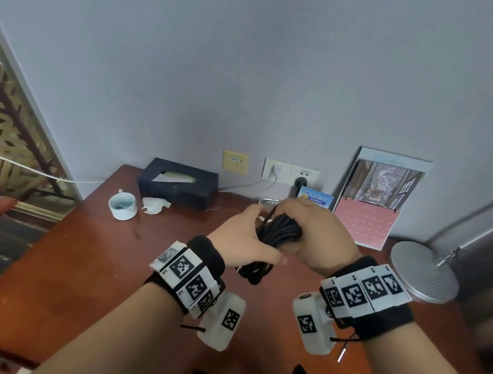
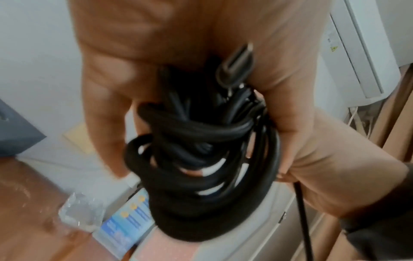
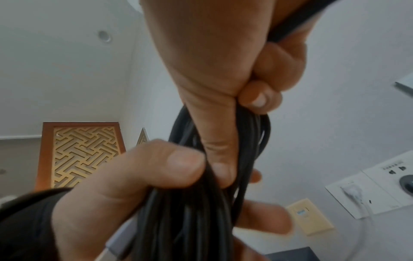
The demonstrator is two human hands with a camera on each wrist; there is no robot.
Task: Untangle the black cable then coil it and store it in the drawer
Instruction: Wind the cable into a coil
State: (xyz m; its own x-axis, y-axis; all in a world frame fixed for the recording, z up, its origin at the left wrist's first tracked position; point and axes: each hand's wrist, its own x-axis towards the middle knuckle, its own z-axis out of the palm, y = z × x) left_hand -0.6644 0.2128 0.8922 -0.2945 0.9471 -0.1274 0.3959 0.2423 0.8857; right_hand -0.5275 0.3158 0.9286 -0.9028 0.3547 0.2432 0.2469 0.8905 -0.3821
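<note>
The black cable [image 1: 280, 232] is gathered into a bundle of several loops and held above the red-brown table [image 1: 73, 258]. My right hand [image 1: 320, 237] grips the top of the bundle, fingers curled round it and the thumb laid along the strands [image 3: 219, 150]. My left hand [image 1: 248, 237] holds the bundle from the left, its thumb [image 3: 167, 164] pressing on the strands and its fingers behind them. Lower loops hang under the hands [image 1: 254, 271]. In the left wrist view a black plug end [image 2: 236, 67] sticks out of the cable bundle [image 2: 201, 159]. No drawer is in view.
At the back of the table stand a dark tissue box [image 1: 178, 182], a white cup [image 1: 123, 206], crumpled paper [image 1: 155, 205] and a brochure [image 1: 378, 201] against the wall. A round lamp base [image 1: 423, 271] sits at the right. Wall sockets [image 1: 290, 174] are behind the hands.
</note>
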